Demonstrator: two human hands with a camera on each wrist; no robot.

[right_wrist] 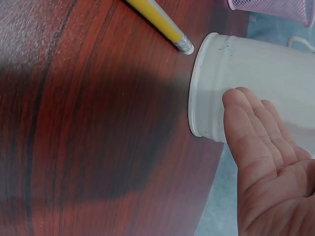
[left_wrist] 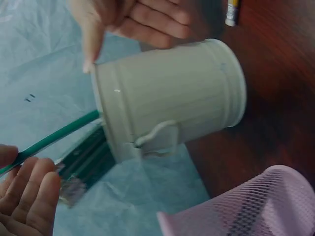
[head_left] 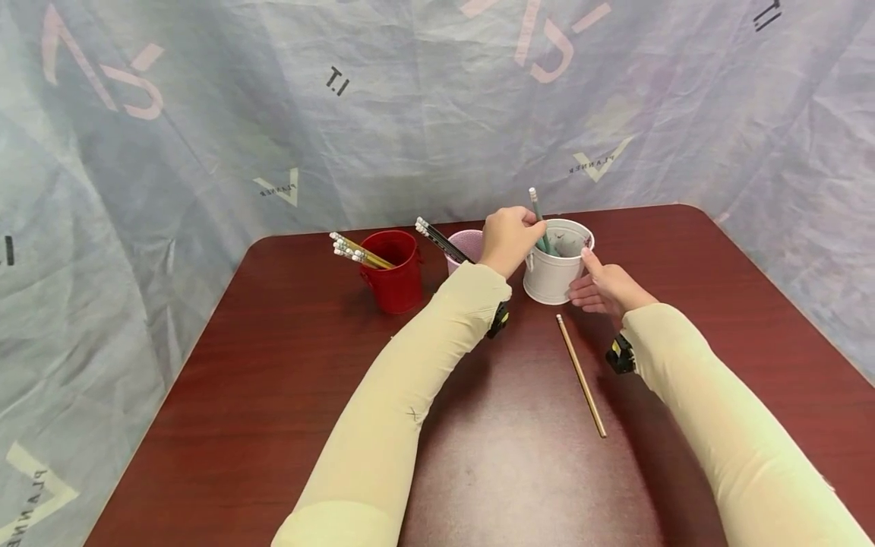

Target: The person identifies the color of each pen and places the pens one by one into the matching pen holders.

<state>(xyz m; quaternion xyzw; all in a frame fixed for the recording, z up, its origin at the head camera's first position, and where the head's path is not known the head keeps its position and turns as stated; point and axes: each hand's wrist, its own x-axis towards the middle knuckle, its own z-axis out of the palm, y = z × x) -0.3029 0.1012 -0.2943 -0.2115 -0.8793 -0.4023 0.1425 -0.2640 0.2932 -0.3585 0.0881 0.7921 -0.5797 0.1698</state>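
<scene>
A white metal bucket (head_left: 552, 279) stands upright near the table's far edge. Over its left side, my left hand (head_left: 511, 241) pinches a green pencil (left_wrist: 59, 133) between thumb and fingers, and the pencil's other end reaches the bucket's mouth. Several more green pencils (left_wrist: 87, 160) lean out of the bucket in the left wrist view, eraser ends outward. At the bucket's right side is my right hand (head_left: 611, 290), its thumb at the rim and its straight fingers (right_wrist: 246, 128) along the wall. Nothing else is in that hand.
A single yellow pencil (head_left: 581, 376) lies on the table (head_left: 519, 471) in front of the bucket. Left of it, a pink mesh cup (head_left: 470, 241) with black pencils (head_left: 440, 239) is partly behind my left hand. Farther left, a red bucket (head_left: 399, 291) holds several yellow pencils (head_left: 362, 254).
</scene>
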